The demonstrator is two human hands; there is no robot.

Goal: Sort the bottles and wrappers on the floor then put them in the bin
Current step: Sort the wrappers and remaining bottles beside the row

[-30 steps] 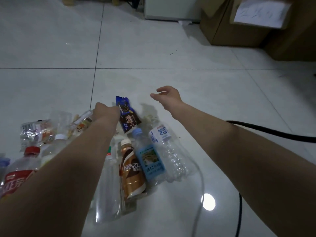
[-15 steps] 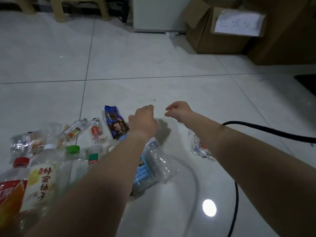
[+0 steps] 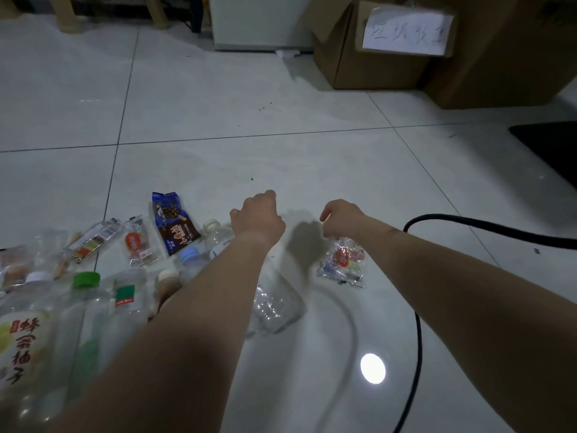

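Several plastic bottles lie on the tiled floor at lower left: one with a green cap (image 3: 86, 279), one with a yellow label (image 3: 22, 332), one with a blue cap (image 3: 189, 254) and a clear one (image 3: 274, 304) partly under my left forearm. Beyond them lie a blue and brown wrapper (image 3: 173, 226) and a small clear wrapper (image 3: 137, 245). My left hand (image 3: 257, 218) hovers over the bottles with fingers curled and nothing seen in it. My right hand (image 3: 338, 218) points down at the top edge of a clear wrapper with red print (image 3: 342, 260). Whether it grips that wrapper is unclear.
A cardboard box (image 3: 374, 67) with a paper label (image 3: 406, 29) stands at the back right, beside a larger brown box (image 3: 499, 57). A black cable (image 3: 468, 226) runs under my right arm. A white cabinet (image 3: 259, 23) and stool legs (image 3: 159, 14) stand at the back.
My left hand has left the blue and brown wrapper and swung right over the bottles. My right hand has curled and dropped onto the red-printed wrapper. The view has tilted up.
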